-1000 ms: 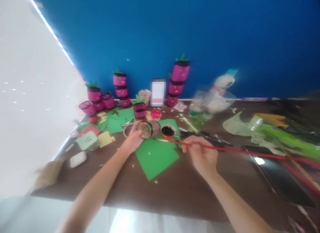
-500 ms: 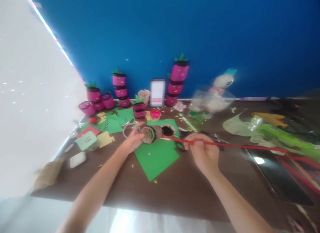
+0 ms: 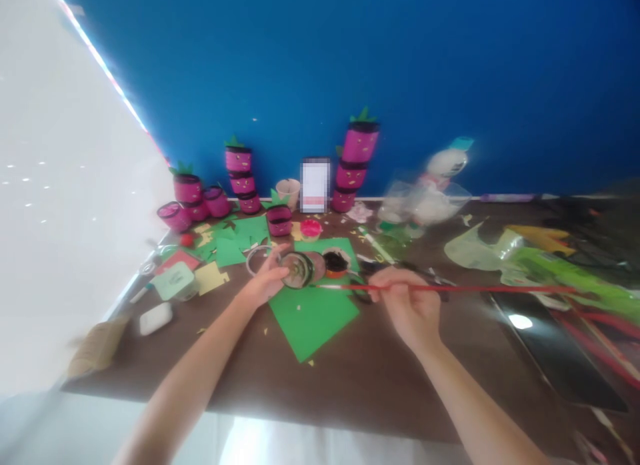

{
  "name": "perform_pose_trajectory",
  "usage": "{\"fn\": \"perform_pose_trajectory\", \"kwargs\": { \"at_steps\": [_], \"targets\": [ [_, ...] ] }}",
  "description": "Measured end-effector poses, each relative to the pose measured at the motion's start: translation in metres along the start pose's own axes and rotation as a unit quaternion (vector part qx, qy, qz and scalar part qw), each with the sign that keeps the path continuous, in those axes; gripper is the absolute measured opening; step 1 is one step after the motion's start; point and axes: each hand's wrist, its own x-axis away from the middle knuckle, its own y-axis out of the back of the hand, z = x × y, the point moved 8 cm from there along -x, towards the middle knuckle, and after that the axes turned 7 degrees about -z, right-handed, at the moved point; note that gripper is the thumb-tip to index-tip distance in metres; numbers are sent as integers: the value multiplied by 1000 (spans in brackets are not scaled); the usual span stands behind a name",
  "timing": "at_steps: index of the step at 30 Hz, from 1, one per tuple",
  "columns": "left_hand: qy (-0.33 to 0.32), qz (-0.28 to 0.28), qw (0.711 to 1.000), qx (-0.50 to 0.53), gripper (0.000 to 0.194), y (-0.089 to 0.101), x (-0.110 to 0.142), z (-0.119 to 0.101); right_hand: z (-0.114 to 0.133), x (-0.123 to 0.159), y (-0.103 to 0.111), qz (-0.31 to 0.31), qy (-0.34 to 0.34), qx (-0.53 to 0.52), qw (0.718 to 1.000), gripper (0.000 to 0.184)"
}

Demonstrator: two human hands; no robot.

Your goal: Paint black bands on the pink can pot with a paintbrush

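My left hand (image 3: pixel 265 282) is closed around a small round clear cup (image 3: pixel 296 270) tipped on its side over a green paper sheet (image 3: pixel 313 312). Pinched in my right hand (image 3: pixel 407 305) is a long red paintbrush (image 3: pixel 450 288); its tip points left and nearly touches the cup's rim. An orange pot of black paint (image 3: pixel 335 261) sits just behind the brush tip, with a pink-topped pot (image 3: pixel 311 228) farther back.
Stacks of pink painted cups with green leaf tops (image 3: pixel 356 160) line the blue wall, beside a phone (image 3: pixel 315 184) and a paper cup. Green and yellow paper scraps (image 3: pixel 235 242) lie at left. A dark tablet (image 3: pixel 550 345), plastic bags (image 3: pixel 545 265) and a bottle occupy the right.
My left hand tipped the clear cup onto its side. My right hand drew the brush from the black paint pot and levelled it, tip now at the cup.
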Motion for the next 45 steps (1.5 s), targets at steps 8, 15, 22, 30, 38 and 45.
{"fn": "perform_pose_trajectory", "kwargs": {
  "at_steps": [8, 15, 22, 30, 38, 45],
  "targets": [
    [5, 4, 1000, 8, 64, -2, 1, 1, 4, 2, 9, -67, 42, 2, 997, 21],
    [15, 4, 996, 83, 50, -1, -2, 0, 6, 3, -2, 4, 38, -42, 998, 16],
    [30, -37, 984, 172, 58, 1, -3, -4, 14, 9, -3, -1, 79, 15, 997, 17],
    [5, -53, 983, 177, 49, 1, -1, -2, 52, 38, -44, 89, 253, 200, 942, 44],
    [-9, -7, 987, 159, 52, -6, 0, 0, 52, 43, -46, 78, 278, 228, 930, 45],
    [-6, -25, 989, 142, 54, -5, 0, -1, 52, 45, -47, 77, 292, 226, 926, 47]
  ]
}}
